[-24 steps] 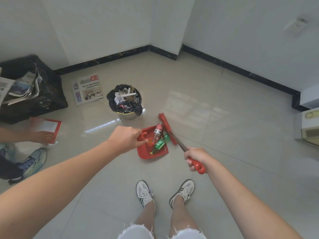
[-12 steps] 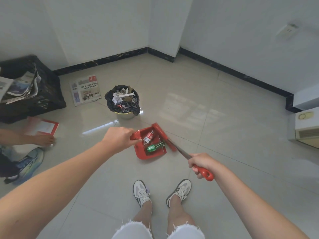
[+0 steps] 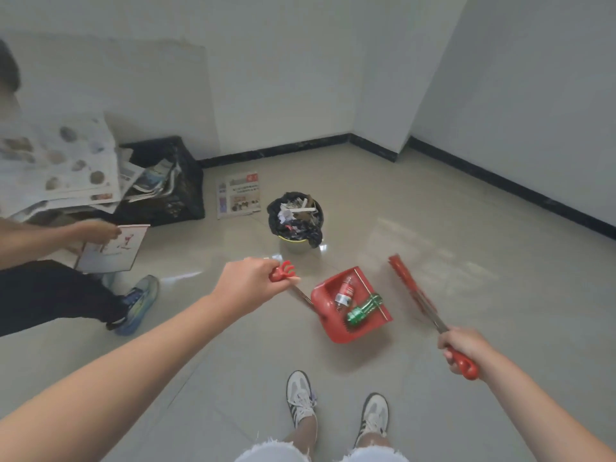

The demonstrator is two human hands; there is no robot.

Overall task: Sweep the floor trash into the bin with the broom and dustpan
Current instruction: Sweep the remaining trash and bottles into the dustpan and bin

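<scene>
Two bottles [image 3: 353, 300] lie loose in red dustpan [image 3: 346, 305], short of full bin [image 3: 295, 218]; left hand [image 3: 248, 286] grip wrapped on its handle, right hand [image 3: 461, 346] grip wrapped on broom [image 3: 416, 295], held clear; tilting risks both rolling off or missing the heaped bin.

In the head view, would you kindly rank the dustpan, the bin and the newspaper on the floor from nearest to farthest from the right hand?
From the right hand:
1. Dustpan, to its left, holding two bottles.
2. Bin, farther ahead and left, already full.
3. Newspaper on the floor, beyond the bin, near the wall.
</scene>
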